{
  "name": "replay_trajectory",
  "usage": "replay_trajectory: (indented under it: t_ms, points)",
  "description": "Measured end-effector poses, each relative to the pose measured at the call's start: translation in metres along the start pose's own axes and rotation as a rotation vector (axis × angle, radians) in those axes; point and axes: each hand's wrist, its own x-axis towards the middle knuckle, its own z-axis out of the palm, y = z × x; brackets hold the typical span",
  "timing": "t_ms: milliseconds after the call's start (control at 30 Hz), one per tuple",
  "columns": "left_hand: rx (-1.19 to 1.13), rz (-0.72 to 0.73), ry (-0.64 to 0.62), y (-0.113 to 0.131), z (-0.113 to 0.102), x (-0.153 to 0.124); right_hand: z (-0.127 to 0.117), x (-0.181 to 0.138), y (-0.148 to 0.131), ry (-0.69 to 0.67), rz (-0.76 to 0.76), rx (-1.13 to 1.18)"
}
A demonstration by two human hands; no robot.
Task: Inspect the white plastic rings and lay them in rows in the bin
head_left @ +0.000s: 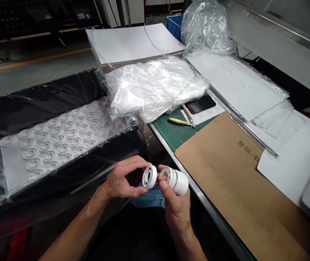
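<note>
My left hand point(122, 179) pinches a single white ring-shaped part point(149, 177) between thumb and fingers. My right hand point(175, 206) grips a short stack of the same white ring parts point(177, 180), held sideways with its open end facing the single ring. The two are a small gap apart, above my lap. To the left, a white tray sheet point(13, 170) carries several rows of the same rings, inside a black bin lined with clear plastic.
A green-topped bench point(174, 136) to the right holds a brown cardboard sheet point(242, 181), stacks of white sheets point(236, 83), a black phone point(200, 104), scissors point(183, 121) and clear plastic bags of white material point(155, 87). A blue crate point(174, 25) stands behind.
</note>
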Motion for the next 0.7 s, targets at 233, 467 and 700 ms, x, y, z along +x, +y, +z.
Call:
replay_trajectory:
  t_ms: [233,467,700]
  points:
    - [0.028,-0.037,0.020,0.004,0.000,0.000,-0.001,0.002,-0.003,0.050,0.006,-0.002]
    - [0.021,-0.074,0.011,0.006,-0.004,0.000,-0.003,0.002,0.000,0.052,0.026,-0.015]
    - [0.042,-0.175,-0.001,0.015,-0.002,-0.002,0.000,0.001,-0.005,0.100,0.030,-0.038]
